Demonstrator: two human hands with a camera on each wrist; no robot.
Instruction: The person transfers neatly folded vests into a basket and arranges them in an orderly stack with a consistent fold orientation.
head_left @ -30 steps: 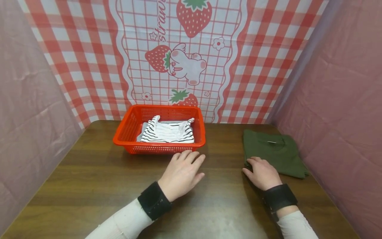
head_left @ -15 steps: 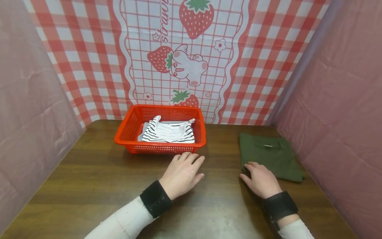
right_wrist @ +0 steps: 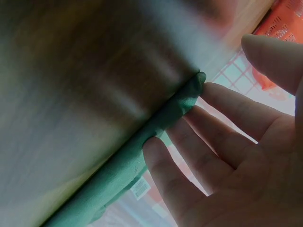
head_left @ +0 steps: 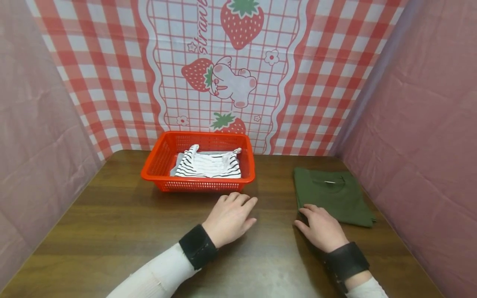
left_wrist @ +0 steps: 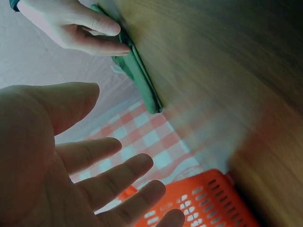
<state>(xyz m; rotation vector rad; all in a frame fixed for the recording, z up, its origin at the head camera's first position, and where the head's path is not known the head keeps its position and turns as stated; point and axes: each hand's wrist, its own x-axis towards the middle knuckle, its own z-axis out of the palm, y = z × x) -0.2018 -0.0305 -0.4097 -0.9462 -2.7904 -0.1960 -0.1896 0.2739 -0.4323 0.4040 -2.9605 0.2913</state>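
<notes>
while the fingers [right_wrist: 227, 106] of your right hand [head_left: 322, 228] are parted and gently extended, they only touch the edge of the folded green shirt [head_left: 333, 198]; your thumb [right_wrist: 272, 54] stands off to the left of it, so nothing is pinched. from those fingertips the shirt spreads away forward and to your right, flat on the table [head_left: 123, 231], with its near left corner at your hand and its neckline facing up. it looks nearly square, so no long axis stands out clearly. your right hand is plainly the nearer one, back upward, its forearm slanting in from the lower right. your left hand [head_left: 229, 219] is well apart from the shirt, fingers spread and relaxed, holding nothing, its forearm slanting in from the lower left. just beyond its fingertips sits the red basket [head_left: 201, 180], with a striped shirt [head_left: 208, 164] inside.
</notes>
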